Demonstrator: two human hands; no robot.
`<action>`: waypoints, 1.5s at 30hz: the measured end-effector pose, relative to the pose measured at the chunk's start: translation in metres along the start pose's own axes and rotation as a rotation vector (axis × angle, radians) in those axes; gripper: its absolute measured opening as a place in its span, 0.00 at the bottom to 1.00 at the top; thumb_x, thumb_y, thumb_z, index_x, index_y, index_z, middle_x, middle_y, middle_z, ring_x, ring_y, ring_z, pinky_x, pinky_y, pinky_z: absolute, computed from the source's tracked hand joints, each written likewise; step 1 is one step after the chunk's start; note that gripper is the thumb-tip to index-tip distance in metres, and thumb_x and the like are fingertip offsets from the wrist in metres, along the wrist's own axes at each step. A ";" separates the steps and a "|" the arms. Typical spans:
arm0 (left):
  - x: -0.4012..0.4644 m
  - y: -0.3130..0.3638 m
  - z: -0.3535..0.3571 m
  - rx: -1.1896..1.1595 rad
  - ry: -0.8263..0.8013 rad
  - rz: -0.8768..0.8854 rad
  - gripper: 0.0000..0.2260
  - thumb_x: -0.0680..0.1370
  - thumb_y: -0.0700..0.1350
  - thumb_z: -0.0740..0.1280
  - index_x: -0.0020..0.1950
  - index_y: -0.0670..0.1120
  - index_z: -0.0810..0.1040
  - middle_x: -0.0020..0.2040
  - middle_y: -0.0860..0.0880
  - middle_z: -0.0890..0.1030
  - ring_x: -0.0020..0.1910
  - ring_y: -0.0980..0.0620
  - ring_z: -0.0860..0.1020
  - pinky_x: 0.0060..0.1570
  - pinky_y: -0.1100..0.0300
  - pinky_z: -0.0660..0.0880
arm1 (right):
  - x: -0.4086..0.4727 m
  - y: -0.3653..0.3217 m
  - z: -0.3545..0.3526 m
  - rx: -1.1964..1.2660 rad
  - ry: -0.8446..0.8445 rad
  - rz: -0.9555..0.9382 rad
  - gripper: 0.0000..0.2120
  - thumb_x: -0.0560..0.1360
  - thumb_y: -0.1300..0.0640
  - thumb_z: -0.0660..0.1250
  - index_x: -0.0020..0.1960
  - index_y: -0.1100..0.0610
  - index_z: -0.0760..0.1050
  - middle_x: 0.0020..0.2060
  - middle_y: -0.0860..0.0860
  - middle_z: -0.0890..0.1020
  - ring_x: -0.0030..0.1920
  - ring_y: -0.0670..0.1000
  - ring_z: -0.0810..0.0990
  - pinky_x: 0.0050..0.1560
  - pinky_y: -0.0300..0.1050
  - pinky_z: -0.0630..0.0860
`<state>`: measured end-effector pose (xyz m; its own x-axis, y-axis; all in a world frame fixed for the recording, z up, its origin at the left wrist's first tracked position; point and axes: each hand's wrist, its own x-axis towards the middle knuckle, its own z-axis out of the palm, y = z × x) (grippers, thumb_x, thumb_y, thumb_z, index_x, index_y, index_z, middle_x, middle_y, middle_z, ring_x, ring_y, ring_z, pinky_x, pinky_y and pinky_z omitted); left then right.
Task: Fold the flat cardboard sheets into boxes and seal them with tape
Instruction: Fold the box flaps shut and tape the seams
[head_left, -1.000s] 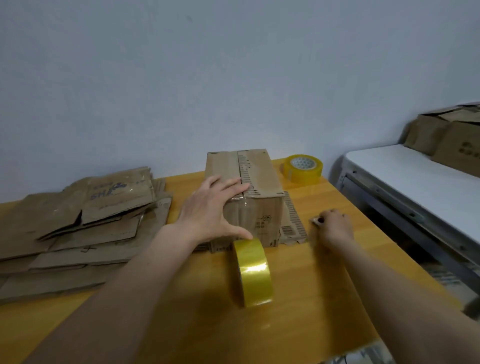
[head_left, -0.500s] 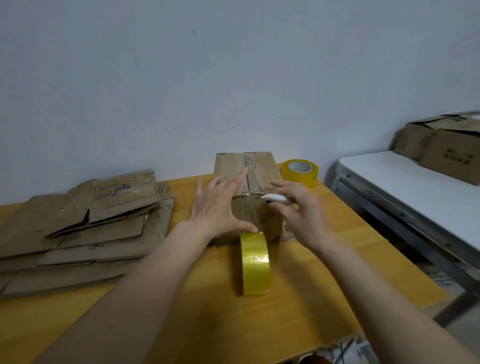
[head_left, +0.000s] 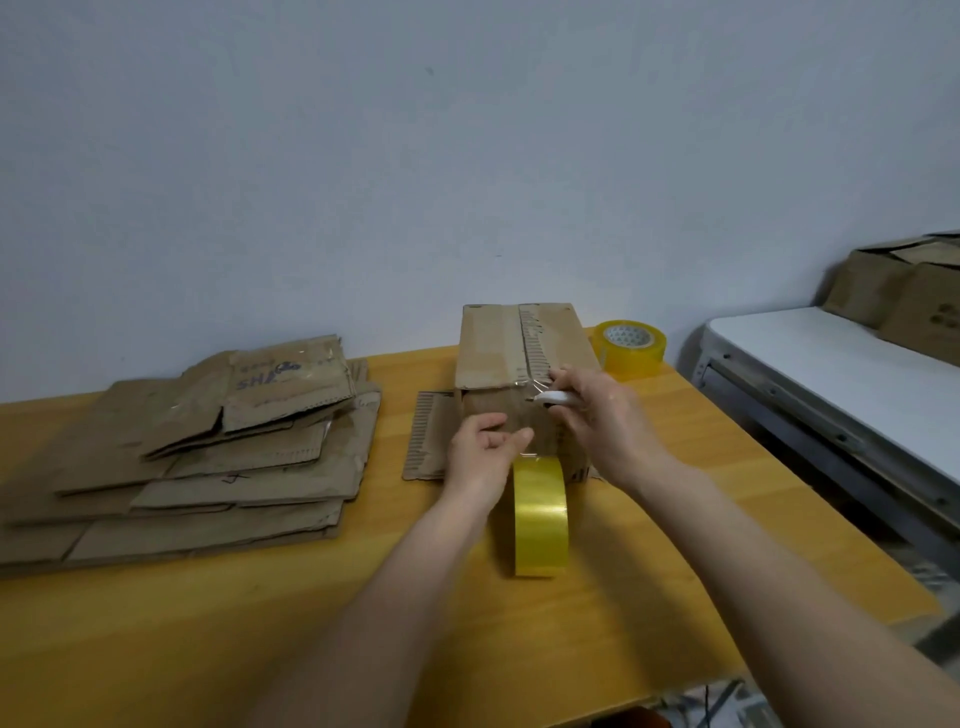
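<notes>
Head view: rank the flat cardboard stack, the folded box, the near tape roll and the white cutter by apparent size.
1. Flat cardboard stack
2. Folded box
3. Near tape roll, though closeness to the camera enlarges it
4. White cutter, partly hidden in the right hand

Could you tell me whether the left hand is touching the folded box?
Touching: the head view shows the left hand with fingers pressed against the box's near face.

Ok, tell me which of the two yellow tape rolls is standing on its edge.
The yellow tape roll nearest the person, just in front of the folded cardboard box. The other roll, beside the box by the wall, lies flat.
</notes>
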<state>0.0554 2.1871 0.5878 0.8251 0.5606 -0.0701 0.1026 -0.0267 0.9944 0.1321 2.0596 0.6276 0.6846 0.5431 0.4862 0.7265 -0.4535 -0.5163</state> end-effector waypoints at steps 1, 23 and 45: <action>0.003 -0.001 -0.001 -0.006 -0.011 -0.009 0.18 0.75 0.45 0.72 0.63 0.45 0.74 0.49 0.47 0.82 0.49 0.53 0.80 0.51 0.59 0.74 | 0.001 -0.001 0.001 -0.024 0.000 -0.029 0.10 0.74 0.64 0.68 0.56 0.60 0.78 0.55 0.56 0.81 0.59 0.55 0.75 0.58 0.46 0.71; 0.018 -0.014 -0.006 -0.116 -0.062 -0.002 0.12 0.73 0.45 0.73 0.55 0.49 0.77 0.42 0.49 0.83 0.43 0.55 0.80 0.55 0.56 0.74 | -0.041 0.052 -0.016 -0.196 -0.159 0.108 0.04 0.73 0.57 0.71 0.47 0.55 0.80 0.48 0.51 0.77 0.47 0.51 0.74 0.40 0.41 0.69; 0.008 -0.013 -0.028 -0.148 -0.120 -0.014 0.05 0.76 0.44 0.70 0.40 0.52 0.81 0.36 0.54 0.81 0.40 0.56 0.77 0.50 0.58 0.72 | 0.054 0.018 0.017 -0.199 -0.175 0.073 0.26 0.73 0.42 0.68 0.70 0.40 0.67 0.69 0.41 0.68 0.70 0.51 0.58 0.62 0.53 0.67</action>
<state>0.0453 2.2155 0.5769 0.8854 0.4571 -0.0838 0.0387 0.1071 0.9935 0.1810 2.0925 0.6325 0.7274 0.6100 0.3143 0.6849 -0.6167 -0.3881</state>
